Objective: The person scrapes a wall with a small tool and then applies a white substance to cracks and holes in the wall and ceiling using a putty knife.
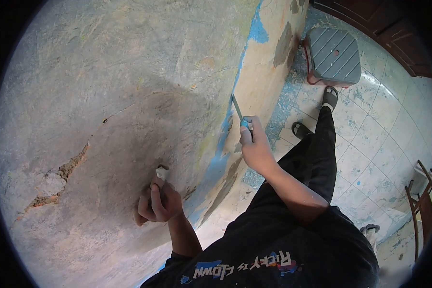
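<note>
- Bare grey wall point(129, 53) fills the left side, bordered by a line of blue paint point(259, 31) and a cream band point(257, 77); tiled floor point(369, 129) lies to the right, spattered with blue flecks.
- Of the 2 hands, the right hand point(256, 150) is closed round the blue handle of a narrow blade point(237, 107); its tip seems to meet the wall at the blue line; a steep angle or hard push could make it skid and gouge the cream band.
- The left hand point(160, 204) is curled, thumb and forefinger pinching a small pale-ended object point(162, 172) just in front of the grey wall; I cannot tell what it is or whether it touches; a loose pinch could let it drop.
- Near the left edge, 1 ragged break point(73, 165) exposes brown, crumbly material; a knock there could bring more away.
- Grit on the tiles could slide under the sandals point(330, 97); a grey-topped stool point(333, 55) stands just beside 1 foot, so a careless step could catch it and jolt the blade.
</note>
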The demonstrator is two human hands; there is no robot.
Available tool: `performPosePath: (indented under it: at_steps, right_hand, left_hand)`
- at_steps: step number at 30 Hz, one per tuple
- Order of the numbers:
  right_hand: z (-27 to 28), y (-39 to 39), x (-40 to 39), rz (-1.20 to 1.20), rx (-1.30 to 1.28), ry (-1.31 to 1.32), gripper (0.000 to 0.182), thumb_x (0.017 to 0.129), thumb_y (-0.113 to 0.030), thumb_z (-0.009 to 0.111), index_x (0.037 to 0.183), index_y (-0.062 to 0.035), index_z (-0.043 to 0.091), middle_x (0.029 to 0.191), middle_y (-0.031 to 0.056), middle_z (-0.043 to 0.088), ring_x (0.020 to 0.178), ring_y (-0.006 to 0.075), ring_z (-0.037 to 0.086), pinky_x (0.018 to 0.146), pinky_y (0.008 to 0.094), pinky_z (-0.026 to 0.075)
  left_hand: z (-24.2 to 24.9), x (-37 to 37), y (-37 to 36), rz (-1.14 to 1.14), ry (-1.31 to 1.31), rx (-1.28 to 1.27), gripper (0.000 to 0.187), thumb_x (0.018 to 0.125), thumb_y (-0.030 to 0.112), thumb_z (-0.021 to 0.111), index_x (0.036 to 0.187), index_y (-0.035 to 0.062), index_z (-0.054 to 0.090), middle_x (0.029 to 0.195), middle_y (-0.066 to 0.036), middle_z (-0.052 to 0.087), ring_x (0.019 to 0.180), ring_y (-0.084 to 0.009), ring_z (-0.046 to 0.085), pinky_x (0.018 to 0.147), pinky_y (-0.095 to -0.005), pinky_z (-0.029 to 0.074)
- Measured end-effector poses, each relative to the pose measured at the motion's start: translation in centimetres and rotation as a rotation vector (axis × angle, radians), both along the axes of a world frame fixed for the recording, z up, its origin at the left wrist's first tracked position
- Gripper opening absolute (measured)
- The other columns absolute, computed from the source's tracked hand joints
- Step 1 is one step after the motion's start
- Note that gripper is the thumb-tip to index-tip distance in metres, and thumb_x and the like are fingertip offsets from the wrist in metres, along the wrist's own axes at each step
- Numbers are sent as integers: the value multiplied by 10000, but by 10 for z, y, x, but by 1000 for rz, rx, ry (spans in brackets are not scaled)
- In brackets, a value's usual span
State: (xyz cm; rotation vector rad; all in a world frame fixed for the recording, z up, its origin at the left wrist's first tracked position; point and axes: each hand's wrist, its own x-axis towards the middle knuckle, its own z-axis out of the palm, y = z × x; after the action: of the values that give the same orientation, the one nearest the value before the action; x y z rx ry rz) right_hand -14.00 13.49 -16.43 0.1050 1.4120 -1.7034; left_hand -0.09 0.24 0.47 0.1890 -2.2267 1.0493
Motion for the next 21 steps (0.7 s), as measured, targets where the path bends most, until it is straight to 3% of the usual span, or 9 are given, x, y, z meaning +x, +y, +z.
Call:
performPosePath:
  at_steps: [2,5,8,14,20,21]
  right_hand:
    - [-6,-4,7,-59,-53,12,124,1039,-114,471,1144,-52,492,753,39,509,645,103,461,601,291,399]
    - [-3,2,-8,16,-6,-15,131,1038,-114,477,1149,-45,488,765,56,509,660,110,475,607,295,408]
    - [-1,0,2,-7,21,99,171,1018,-135,481,1160,-46,447,764,263,592,749,480,613,685,490,456]
    - [0,-1,0,-33,-10,52,181,1009,-129,478,1161,-39,439,797,302,598,819,532,605,692,538,449]
    - [-22,-15,6,-171,87,325,187,1016,-144,469,1168,-40,434,841,335,601,841,566,580,702,562,448]
    - [-20,-15,2,-123,96,265,186,1015,-144,472,1164,-40,435,842,332,602,842,566,579,703,564,448]
  left_hand:
    - [0,-1,-2,-8,-4,-10,270,756,142,858,976,170,704,887,26,613,870,-159,520,856,-379,288]
    - [0,0,-3,-13,5,-11,276,747,142,862,970,172,703,877,27,618,856,-161,518,857,-381,289]
    - [-2,1,1,36,0,32,305,738,95,872,947,218,688,877,50,547,925,-172,447,824,-377,272]
    - [-1,2,-1,40,-16,6,315,742,81,861,961,222,683,871,52,539,928,-171,451,822,-379,274]
    - [-10,0,1,31,-21,41,310,740,81,863,947,234,688,880,53,538,941,-183,434,803,-374,278]
    - [-9,1,2,33,-26,40,309,742,84,863,948,233,689,882,52,540,943,-183,433,802,-372,278]
